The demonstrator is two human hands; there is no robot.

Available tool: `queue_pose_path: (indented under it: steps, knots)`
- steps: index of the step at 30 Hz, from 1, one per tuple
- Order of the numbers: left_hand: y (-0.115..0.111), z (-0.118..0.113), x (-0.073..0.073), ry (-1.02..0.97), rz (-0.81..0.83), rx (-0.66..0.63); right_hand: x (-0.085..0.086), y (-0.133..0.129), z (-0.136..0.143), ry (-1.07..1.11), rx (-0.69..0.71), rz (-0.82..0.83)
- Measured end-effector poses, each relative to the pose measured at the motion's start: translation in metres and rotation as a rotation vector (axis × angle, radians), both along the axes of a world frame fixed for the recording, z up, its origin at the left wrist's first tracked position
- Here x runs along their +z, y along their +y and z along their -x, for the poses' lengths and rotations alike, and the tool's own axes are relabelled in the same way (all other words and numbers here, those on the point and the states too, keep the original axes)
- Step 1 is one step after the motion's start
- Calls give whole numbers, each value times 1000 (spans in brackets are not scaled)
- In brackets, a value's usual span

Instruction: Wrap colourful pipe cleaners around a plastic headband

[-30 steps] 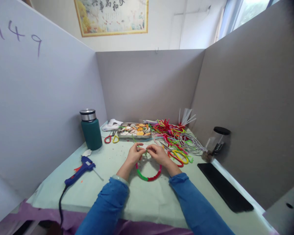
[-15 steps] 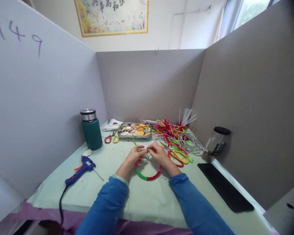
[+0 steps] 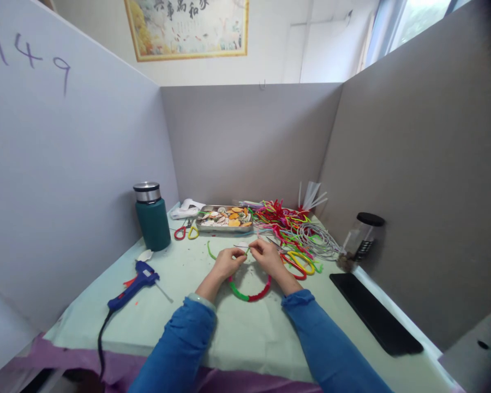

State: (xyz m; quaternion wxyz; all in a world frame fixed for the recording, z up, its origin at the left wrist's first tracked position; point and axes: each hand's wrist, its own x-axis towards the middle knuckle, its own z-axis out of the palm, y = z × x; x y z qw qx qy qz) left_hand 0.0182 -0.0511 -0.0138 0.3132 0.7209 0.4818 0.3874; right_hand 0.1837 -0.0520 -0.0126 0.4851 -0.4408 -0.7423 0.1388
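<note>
A ring wrapped in green, red and pink pipe cleaner lies below my two hands, its far side partly hidden by them. My left hand is closed in a pinch on a green pipe cleaner, whose loose end sticks out to the left. Close beside it, my right hand pinches at the far part of the ring, where a bit of green shows between the fingertips. Exactly what the right fingers grip is too small to make out. Scissors with red and yellow handles lie just right of my right hand.
A metal tray of shell-like pieces stands at the back, with a pipe cleaner pile to its right. On the left are a green bottle and a blue glue gun. A jar and black slab sit right.
The green pipe cleaner's loose end has swung left and down. My left hand has turned slightly, and the ring has shifted a little to the right.
</note>
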Motion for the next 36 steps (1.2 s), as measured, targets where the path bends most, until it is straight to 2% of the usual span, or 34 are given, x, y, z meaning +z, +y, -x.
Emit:
queue_pose_path:
  steps: [7,11,15,20,24,27,32,36]
  knots:
    - [-11,2,5,399,-341,101,-6,4,1,-38,-17,47]
    - [-16,1,6,562,-477,140,-7,4,2,-61,-41,50]
    - [-16,0,11,630,-601,109,-7,3,2,-78,-8,78]
    - [-14,1,15,577,-692,21,-5,0,2,-131,83,109]
    - [-11,3,12,467,-630,29,-3,-3,2,-132,163,163]
    - [-7,5,8,320,-524,68,-3,-3,1,-72,227,232]
    - [4,6,5,-4,-223,73,-1,-4,0,73,328,350]
    - [6,7,6,-270,11,7,2,-6,-1,126,372,419]
